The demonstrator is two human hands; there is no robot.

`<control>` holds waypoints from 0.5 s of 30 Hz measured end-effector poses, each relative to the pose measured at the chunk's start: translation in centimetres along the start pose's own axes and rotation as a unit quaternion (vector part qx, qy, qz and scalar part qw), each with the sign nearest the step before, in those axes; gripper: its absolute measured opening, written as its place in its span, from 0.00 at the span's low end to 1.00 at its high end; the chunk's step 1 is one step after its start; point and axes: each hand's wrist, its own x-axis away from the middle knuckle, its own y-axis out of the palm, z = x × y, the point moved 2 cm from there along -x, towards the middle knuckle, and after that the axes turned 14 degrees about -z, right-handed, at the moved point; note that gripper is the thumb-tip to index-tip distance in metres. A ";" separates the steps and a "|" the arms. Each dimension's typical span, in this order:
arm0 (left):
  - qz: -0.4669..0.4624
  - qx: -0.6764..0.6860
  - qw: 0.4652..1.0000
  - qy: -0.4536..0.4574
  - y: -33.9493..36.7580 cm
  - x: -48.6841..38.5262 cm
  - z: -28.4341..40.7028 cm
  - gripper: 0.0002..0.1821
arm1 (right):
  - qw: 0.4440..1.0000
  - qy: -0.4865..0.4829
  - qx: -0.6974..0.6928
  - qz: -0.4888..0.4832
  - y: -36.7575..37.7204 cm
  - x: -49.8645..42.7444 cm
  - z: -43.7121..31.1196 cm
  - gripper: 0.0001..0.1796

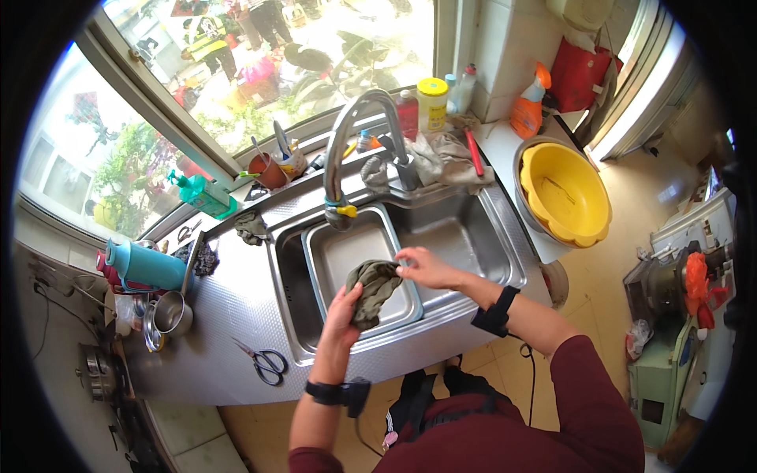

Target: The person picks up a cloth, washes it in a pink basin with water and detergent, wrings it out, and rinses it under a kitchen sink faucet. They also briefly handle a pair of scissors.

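A crumpled olive-grey cloth (374, 291) is held over the front of a rectangular metal basin (346, 239), which sits in the left bowl of a stainless steel double sink (514, 269). My left hand (342, 316) grips the cloth's left side, thumb on top. At its upper right edge, my right hand (430, 269) pinches the fabric between thumb and fingers. Above the basin arches the chrome faucet (346, 142), with a yellow tab near its spout. No running water is visible. The right sink bowl (455, 236) shows bare metal.
Black-handled scissors (267, 363) lie on the steel counter at front left. Beyond them are a saucepan (172, 314) and a turquoise thermos flask (148, 265). A green pump bottle (204, 195) leans by the window. On the right, a yellow basin (565, 192) rests near an orange spray bottle (529, 106).
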 end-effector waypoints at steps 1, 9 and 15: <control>0.017 0.016 1.000 0.004 0.0 -0.5 -0.2 0.15 | 1.000 -0.006 -0.018 0.017 -1.0 -1.1 0.4 0.27; 0.015 0.141 0.990 0.017 -1.5 -3.0 -1.7 0.15 | 0.959 -0.021 0.233 0.162 -7.7 -13.0 -1.9 0.39; 0.016 0.168 0.985 0.045 -3.9 -4.1 -1.2 0.18 | 0.940 0.075 0.234 0.236 -10.8 -19.2 -3.7 0.37</control>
